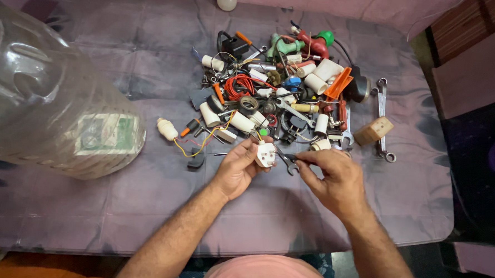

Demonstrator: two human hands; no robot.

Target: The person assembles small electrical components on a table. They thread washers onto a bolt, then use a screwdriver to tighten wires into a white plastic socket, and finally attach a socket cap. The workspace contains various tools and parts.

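Fingers of the left hand [238,169] clasp a white plug [265,155]; right hand [332,176] pinches a small tool [289,162], which could slip off the plug into the parts heap [277,96].

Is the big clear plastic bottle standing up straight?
No, the clear plastic bottle lies on its side on the purple table cover, left of the hands.
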